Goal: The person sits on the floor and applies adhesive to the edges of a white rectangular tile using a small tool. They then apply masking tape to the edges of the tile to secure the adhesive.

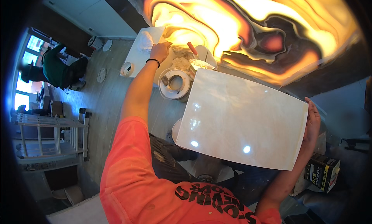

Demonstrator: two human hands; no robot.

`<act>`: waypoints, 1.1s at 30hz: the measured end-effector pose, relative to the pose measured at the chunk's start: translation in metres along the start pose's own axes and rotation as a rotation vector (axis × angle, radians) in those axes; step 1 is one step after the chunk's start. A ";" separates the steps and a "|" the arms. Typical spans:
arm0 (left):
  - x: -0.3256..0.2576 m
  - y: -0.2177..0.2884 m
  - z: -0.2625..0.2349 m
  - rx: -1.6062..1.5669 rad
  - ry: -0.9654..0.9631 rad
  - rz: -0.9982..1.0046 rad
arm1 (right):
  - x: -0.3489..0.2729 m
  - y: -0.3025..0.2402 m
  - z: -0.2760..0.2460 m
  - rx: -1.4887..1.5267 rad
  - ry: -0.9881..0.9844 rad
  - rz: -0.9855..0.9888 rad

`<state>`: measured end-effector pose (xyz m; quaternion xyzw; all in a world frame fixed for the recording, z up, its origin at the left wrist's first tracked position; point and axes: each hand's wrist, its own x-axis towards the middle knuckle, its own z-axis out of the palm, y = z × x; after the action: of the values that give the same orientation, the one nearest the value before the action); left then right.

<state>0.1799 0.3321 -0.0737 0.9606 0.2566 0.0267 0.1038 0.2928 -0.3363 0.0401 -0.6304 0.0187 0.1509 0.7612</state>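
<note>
Item: large glossy pale tile (244,117), held tilted above the lap, uninstalled; its face shows no adhesive, its back is hidden

Right hand (312,125): fingers curled round the tile's far right edge, gripping it

Left hand (160,51): stretched out ahead, fingers bent down onto a pale lump on a white board (141,53); whether it pinches anything cannot be told

Just right of the left hand: red-handled trowel (197,55); nearer the body, a white bucket (175,84)

Below the right hand: adhesive box (322,173)

Progress, judged: early; tile yet to be bedded
</note>
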 end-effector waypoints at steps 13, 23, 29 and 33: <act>-0.105 0.159 -0.164 -0.587 0.562 0.368 | 0.004 0.001 -0.006 -0.230 -0.038 -0.030; -0.287 0.403 -0.170 -0.380 -0.104 1.158 | -0.009 0.002 0.003 -0.075 -0.131 0.041; -0.300 0.451 -0.138 -0.244 -0.152 1.277 | -0.023 0.000 -0.011 0.038 -0.160 0.066; -0.304 0.457 -0.134 -0.163 -0.189 1.289 | -0.027 -0.003 -0.013 0.034 -0.201 0.046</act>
<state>0.1252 -0.1813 0.1550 0.9092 -0.3834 0.0182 0.1617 0.2696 -0.3546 0.0466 -0.5986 -0.0410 0.2304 0.7661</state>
